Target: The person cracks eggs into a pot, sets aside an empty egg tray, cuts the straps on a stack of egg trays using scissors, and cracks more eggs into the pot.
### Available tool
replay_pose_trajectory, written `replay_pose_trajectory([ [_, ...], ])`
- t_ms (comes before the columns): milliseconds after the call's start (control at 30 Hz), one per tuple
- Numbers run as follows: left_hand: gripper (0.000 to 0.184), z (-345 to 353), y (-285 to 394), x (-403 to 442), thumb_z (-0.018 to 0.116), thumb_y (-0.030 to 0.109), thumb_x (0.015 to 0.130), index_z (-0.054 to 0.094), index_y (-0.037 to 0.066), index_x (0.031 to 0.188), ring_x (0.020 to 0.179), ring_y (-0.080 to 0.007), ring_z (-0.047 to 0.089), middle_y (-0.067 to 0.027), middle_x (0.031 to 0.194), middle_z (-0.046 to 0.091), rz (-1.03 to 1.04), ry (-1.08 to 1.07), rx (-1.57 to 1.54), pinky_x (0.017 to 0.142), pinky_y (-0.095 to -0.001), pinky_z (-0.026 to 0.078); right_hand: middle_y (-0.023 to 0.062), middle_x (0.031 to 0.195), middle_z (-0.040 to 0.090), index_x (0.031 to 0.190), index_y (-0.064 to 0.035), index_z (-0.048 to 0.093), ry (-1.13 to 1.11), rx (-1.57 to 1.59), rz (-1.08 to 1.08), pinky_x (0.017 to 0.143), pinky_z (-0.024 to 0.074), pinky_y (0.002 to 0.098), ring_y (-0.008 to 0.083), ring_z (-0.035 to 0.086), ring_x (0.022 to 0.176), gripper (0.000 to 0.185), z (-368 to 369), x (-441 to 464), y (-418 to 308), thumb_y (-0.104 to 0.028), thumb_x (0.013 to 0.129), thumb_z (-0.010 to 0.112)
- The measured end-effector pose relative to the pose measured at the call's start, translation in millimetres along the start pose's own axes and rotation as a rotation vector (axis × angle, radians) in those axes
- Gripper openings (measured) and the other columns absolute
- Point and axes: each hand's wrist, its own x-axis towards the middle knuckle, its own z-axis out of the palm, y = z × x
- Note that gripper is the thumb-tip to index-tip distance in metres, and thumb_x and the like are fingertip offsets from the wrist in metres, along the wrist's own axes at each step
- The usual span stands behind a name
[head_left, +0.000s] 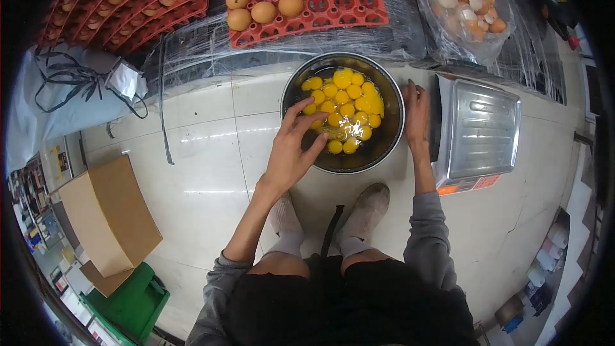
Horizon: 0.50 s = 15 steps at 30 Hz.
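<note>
A round metal bowl (395, 129) holds many yellow egg yolks (343, 79) in clear egg white. My left hand (296, 147) reaches over its left side with thumb and fingers apart, the fingertips just above or touching the yolks. Close to those fingertips is a dull, brownish-yellow patch whose kind I cannot make out. My right hand (417, 115) lies along the outside of the bowl's right rim, fingers stretched forward and seemingly touching it. No object shows in either hand.
Brown eggs (290, 6) sit in a red egg tray (307, 29) beyond the bowl. Stacked egg trays (138, 3) stand left; a plastic bag of eggshells (471, 3) lies right. Beside my right hand is a ridged metal box (483, 128). A cardboard box (112, 211) and green bin (131, 304) are lower left.
</note>
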Motion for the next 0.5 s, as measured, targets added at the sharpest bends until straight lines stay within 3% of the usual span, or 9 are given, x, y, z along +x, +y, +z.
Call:
replay_pose_trajectory([
  [100,0.030,2.9,0.0,-2.0,0.064,0.012,0.081,0.061,0.005,0.110,0.119,-0.0319,0.045,-0.0141,0.129,0.045,0.004,-0.015,0.000,0.098,-0.0384,0.038,0.0161,0.113,0.049,0.125,-0.0068,0.046,0.001,-0.155,-0.125,0.086,0.0422,0.0424,0.0341,0.050,0.099,0.045,3.6,-2.7,2.1,-0.006,0.081,0.055],
  [233,0.030,6.2,0.2,-0.2,0.064,0.012,0.081,0.060,0.005,0.110,0.118,-0.0311,0.046,-0.0142,0.128,0.046,0.044,-0.045,0.044,0.098,-0.0373,0.038,0.0173,0.113,0.050,0.124,-0.0054,0.046,-0.061,-0.151,-0.074,0.086,0.0427,0.0415,0.0345,0.051,0.098,0.046,-2.7,-0.6,-3.1,-0.006,0.080,0.058],
  [333,0.031,7.8,-2.2,3.9,0.064,0.011,0.081,0.060,0.006,0.112,0.115,-0.0308,0.048,-0.0141,0.127,0.047,0.079,-0.049,0.065,0.096,-0.0361,0.040,0.0198,0.111,0.053,0.122,-0.0029,0.047,0.033,-0.026,-0.036,0.083,0.0443,0.0389,0.0331,0.054,0.098,0.045,-16.3,4.9,-9.1,-0.010,0.080,0.063],
  [400,0.033,9.6,-4.4,11.5,0.064,0.011,0.081,0.059,0.006,0.113,0.112,-0.0291,0.051,-0.0135,0.126,0.047,0.116,-0.053,0.045,0.094,-0.0349,0.042,0.0197,0.106,0.056,0.119,-0.0007,0.048,0.220,0.311,0.097,0.080,0.0456,0.0357,0.0291,0.057,0.095,0.044,-35.6,11.3,-30.1,-0.014,0.080,0.066],
  [433,0.036,10.2,-4.6,16.2,0.065,0.011,0.080,0.058,0.007,0.115,0.109,-0.0274,0.053,-0.0129,0.125,0.048,0.161,-0.049,0.027,0.092,-0.0338,0.044,0.0139,0.103,0.060,0.116,-0.0018,0.050,0.149,0.530,0.253,0.076,0.0464,0.0321,0.0227,0.060,0.090,0.039,-53.0,12.8,-47.9,-0.018,0.083,0.064],
  [467,0.036,10.2,-0.8,20.5,0.065,0.011,0.080,0.058,0.007,0.115,0.109,-0.0274,0.053,-0.0129,0.125,0.048,0.151,-0.056,0.026,0.092,-0.0338,0.044,0.0139,0.103,0.060,0.116,-0.0018,0.050,0.141,0.528,0.262,0.076,0.0464,0.0321,0.0227,0.060,0.090,0.039,-63.4,12.4,-58.4,-0.018,0.083,0.064],
  [500,0.038,9.9,6.4,26.1,0.066,0.012,0.079,0.057,0.007,0.116,0.106,-0.0250,0.055,-0.0119,0.125,0.049,0.131,-0.094,-0.063,0.088,-0.0321,0.045,0.0111,0.105,0.060,0.116,-0.0025,0.050,-0.021,0.898,0.423,0.075,0.0458,0.0302,0.0201,0.060,0.089,0.037,-71.7,12.2,-66.1,-0.020,0.085,0.062],
])
